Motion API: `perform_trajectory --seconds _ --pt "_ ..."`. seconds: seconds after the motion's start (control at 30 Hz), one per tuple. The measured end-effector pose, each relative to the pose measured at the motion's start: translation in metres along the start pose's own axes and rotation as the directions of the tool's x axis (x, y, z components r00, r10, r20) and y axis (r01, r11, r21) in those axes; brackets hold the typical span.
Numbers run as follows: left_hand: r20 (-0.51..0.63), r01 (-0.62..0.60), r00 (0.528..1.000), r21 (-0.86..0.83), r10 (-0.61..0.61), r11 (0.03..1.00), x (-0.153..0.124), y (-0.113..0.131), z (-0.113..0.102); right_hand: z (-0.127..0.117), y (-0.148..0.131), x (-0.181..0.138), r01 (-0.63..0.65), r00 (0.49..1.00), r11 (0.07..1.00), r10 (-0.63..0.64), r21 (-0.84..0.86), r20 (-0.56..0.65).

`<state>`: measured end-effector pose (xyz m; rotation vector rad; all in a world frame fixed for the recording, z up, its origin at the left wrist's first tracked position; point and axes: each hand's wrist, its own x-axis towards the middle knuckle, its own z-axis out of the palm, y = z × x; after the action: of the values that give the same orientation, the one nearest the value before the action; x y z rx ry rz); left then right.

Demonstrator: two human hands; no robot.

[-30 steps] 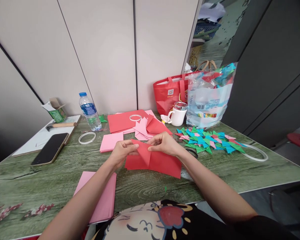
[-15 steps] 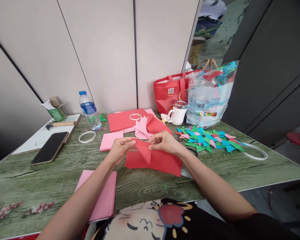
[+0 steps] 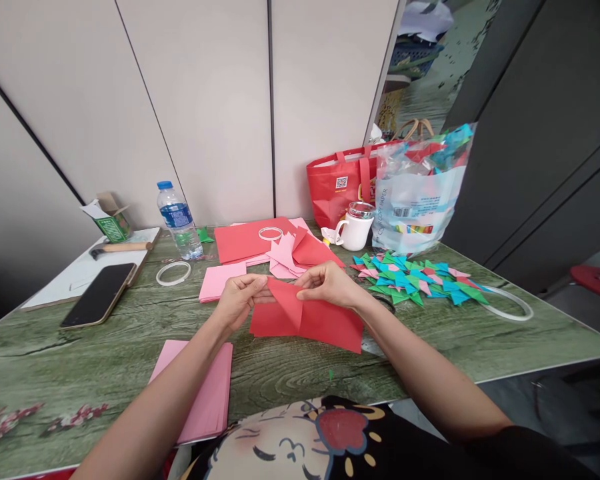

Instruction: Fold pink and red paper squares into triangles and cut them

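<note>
A partly folded sheet of red paper [image 3: 289, 307] is held up between both hands, its lower corner pointing down. My left hand [image 3: 239, 301] pinches its left edge between thumb and fingers. At the upper right edge, my right hand [image 3: 325, 285] grips the same sheet with thumb and forefinger. Beneath it on the table lies a stack of red paper [image 3: 333, 328]. Just behind the hands are pink folded pieces [image 3: 284, 257] and a small pink paper stack [image 3: 220, 281]. A larger stack of pink sheets [image 3: 215, 387] lies partly under my left forearm.
Colourful folded paper pieces [image 3: 413, 277] are heaped at the right, beside a white ring [image 3: 517, 308]. Behind them stand a white mug [image 3: 356, 232], a plastic bag [image 3: 415, 207] and a red bag [image 3: 327, 190]. A water bottle [image 3: 177, 220], phone [image 3: 99, 295] and hammer [image 3: 125, 247] are at left.
The fingers of my left hand have shifted slightly at the upper left edge of the red sheet. My right hand keeps its grip in nearly the same place.
</note>
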<state>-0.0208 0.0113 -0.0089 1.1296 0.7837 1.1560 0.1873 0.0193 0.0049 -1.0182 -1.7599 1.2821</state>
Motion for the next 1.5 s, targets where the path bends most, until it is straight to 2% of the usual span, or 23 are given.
perform_trajectory --seconds 0.23,0.3,0.4,0.47,0.9,1.17,1.5 --pt "-0.116 -0.090 0.989 -0.033 0.086 0.995 0.000 -0.002 0.004 0.001 0.000 0.000 0.008 1.000 1.000 -0.009 -0.017 -0.003" --pt "-0.074 -0.063 0.995 -0.011 0.062 0.998 -0.001 -0.003 0.005 0.002 -0.001 0.000 0.006 1.000 1.000 -0.007 -0.008 -0.027" --pt "0.036 0.045 0.998 0.096 -0.048 0.994 -0.003 -0.006 0.007 0.004 -0.003 0.001 0.006 0.996 1.000 -0.005 0.004 -0.084" --pt "0.068 0.087 0.993 0.170 -0.100 0.982 -0.005 -0.008 0.008 0.006 -0.003 0.001 0.010 0.994 1.000 -0.010 0.007 -0.107" --pt "0.027 0.016 0.999 0.221 -0.022 0.975 -0.005 -0.013 0.009 0.010 -0.001 0.000 0.057 0.994 0.998 -0.056 0.006 -0.089" --pt "0.003 0.021 1.000 0.222 -0.022 0.975 -0.005 -0.013 0.010 0.009 -0.003 0.000 0.076 0.996 0.996 -0.072 0.057 -0.058" --pt "0.003 0.009 1.000 0.220 -0.010 0.975 -0.005 -0.014 0.011 0.007 -0.003 0.000 0.087 0.995 0.996 -0.085 0.033 -0.053"
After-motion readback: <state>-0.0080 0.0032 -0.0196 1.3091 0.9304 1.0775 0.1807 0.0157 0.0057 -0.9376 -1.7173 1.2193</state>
